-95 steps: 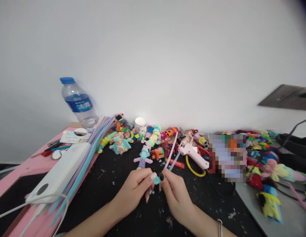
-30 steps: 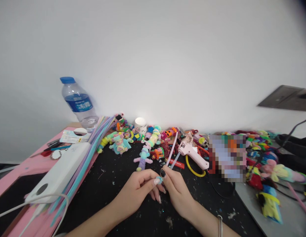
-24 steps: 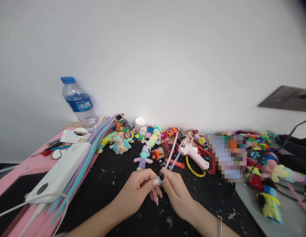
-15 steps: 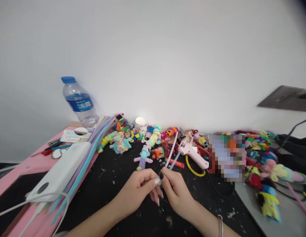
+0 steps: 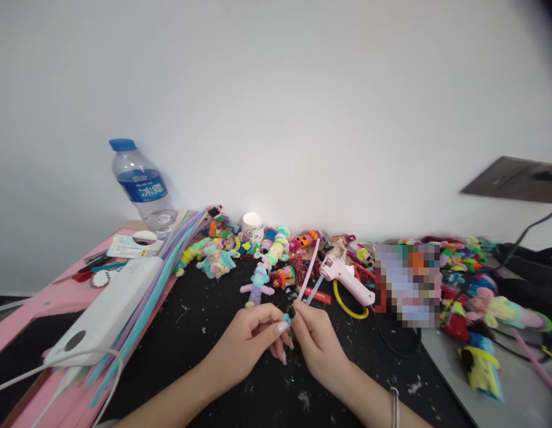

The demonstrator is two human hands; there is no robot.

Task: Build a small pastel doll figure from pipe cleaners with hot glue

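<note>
A small light-blue fuzzy piece (image 5: 286, 319), mostly covered by fingertips, is pinched between my two hands in front of me. My left hand (image 5: 244, 342) is closed, with thumb and index finger on the piece from the left and its other fingers curled below. From the right, my right hand (image 5: 318, 342) is closed on the same piece, its black thumbnail beside it. Just beyond the hands lies a purple and blue pipe-cleaner doll (image 5: 256, 287). A pink pipe cleaner (image 5: 309, 267) extends behind my right hand; whether it touches the hand I cannot tell.
A pink glue gun (image 5: 347, 279) lies right of centre, near a yellow ring-shaped handle (image 5: 347, 309). Colourful dolls line the wall. At left are a bundle of pastel pipe cleaners (image 5: 146, 315), a white power bank-like box (image 5: 106, 309) and a water bottle (image 5: 142, 184). A paper cup (image 5: 253, 227) stands behind.
About three seconds ago the light-blue piece showed more plainly between the fingertips; now fingers cover more of it. Both hands stay together, with small shifts of the fingertips. The camera view has shifted slightly.
</note>
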